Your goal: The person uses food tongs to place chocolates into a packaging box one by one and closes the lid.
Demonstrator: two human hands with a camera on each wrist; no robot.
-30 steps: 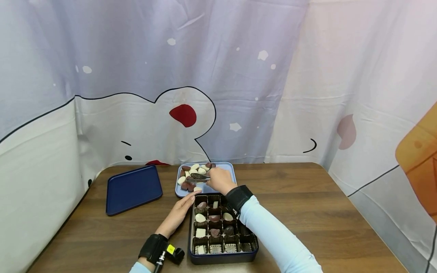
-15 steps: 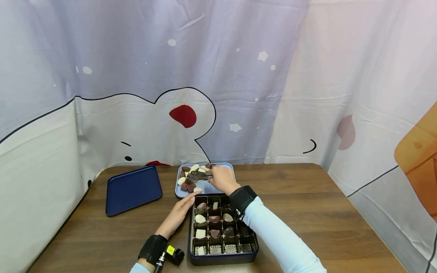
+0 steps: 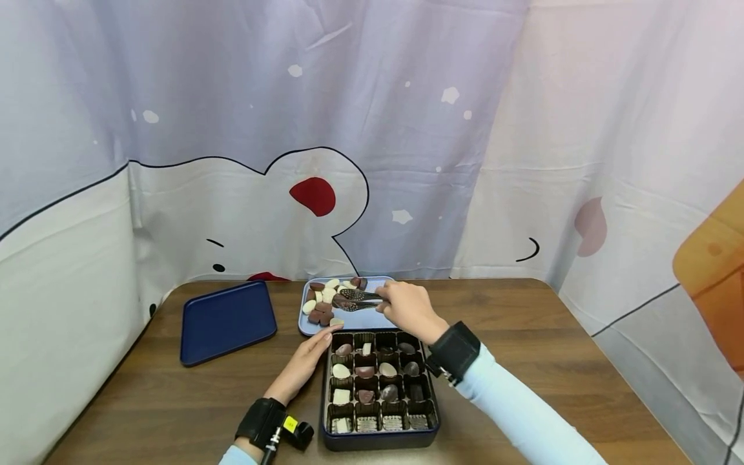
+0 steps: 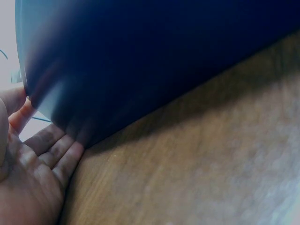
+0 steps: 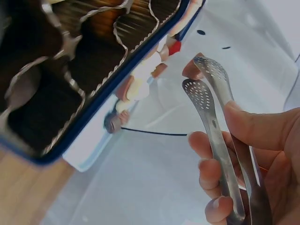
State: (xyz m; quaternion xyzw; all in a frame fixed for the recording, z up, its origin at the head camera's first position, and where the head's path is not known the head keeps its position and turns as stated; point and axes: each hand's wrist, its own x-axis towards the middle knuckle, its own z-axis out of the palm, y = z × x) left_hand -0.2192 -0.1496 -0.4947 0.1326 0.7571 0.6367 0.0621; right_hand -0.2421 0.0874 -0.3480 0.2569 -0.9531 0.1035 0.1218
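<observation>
My right hand (image 3: pixel 411 310) holds metal tongs (image 5: pixel 217 136) with perforated tips, raised over the light blue tray (image 3: pixel 365 320). A brown chocolate piece (image 5: pixel 191 70) sits between the tong tips in the right wrist view. White and brown chocolates (image 3: pixel 321 313) lie on that tray. In front of it stands a dark blue box (image 3: pixel 380 442) with a divided insert, chocolates in many compartments; the front row shows silvery ribbed bottoms and one white piece. My left hand (image 3: pixel 303 361) rests against the box's left side, its fingers extended along the wall near the far corner.
A navy tray (image 3: pixel 228 323) lies at the left on the wooden table (image 3: pixel 511 361). Behind the table's far edge hangs a printed curtain (image 3: pixel 407 142). The camera on my left wrist (image 3: pixel 299 436) sits beside the box's front left corner.
My right hand has drawn back to the right with the tongs, which now carry a brown chocolate off the tray pile. The box's right column has come into sight. My left hand stays put.
</observation>
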